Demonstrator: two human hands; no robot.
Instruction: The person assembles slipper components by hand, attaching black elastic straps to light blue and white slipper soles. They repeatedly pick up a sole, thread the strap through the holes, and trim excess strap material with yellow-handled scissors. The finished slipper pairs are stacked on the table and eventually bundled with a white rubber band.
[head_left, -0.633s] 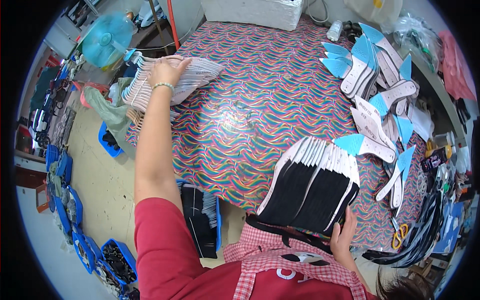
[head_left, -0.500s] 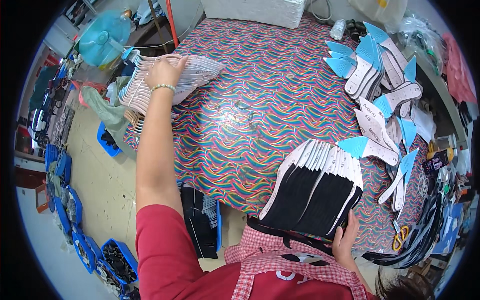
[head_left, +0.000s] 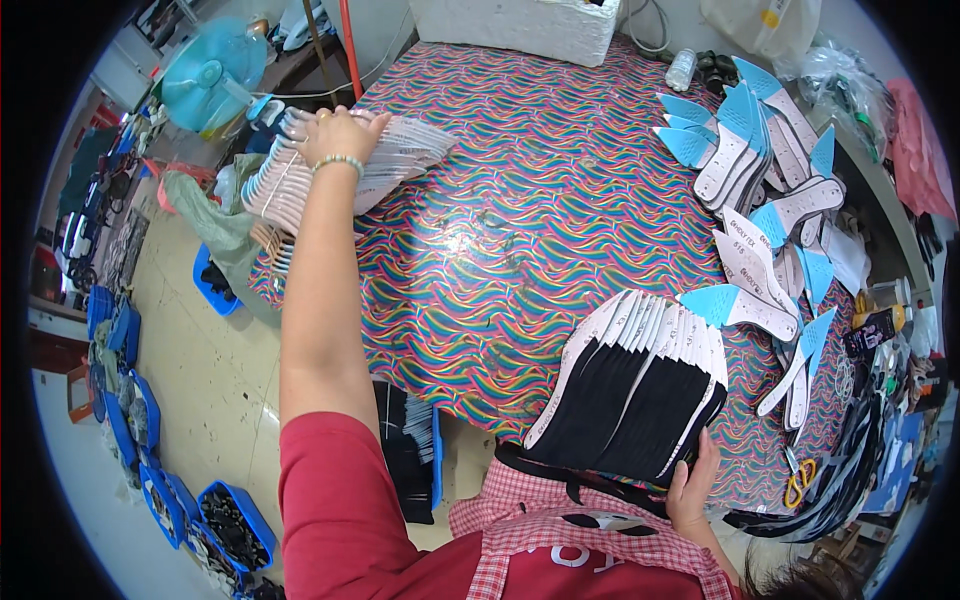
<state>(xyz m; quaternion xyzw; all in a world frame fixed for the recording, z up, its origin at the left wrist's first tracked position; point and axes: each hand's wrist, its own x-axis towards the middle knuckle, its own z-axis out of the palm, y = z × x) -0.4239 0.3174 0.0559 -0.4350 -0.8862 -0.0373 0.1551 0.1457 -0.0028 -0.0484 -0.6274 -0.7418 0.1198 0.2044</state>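
Observation:
My left hand reaches across to the far left of the table, its fingers bent over a fanned pile of pale insoles and its thumb out to the right. The fingertips are partly hidden. Close to my body lies another fanned stack of insoles, pale at the far ends and covered in black over the rest. My right hand holds this stack at its near right corner, thumb at the near edge and fingers along the side.
Blue-heeled insole pieces lie heaped along the table's right side. Yellow-handled scissors and black strips are at the near right. A white foam box stands at the back. Blue bins sit on the floor at left.
My left hand has shifted slightly to the right over the pale insoles. The right hand keeps its place at the black-covered stack. The whole view has tilted a little.

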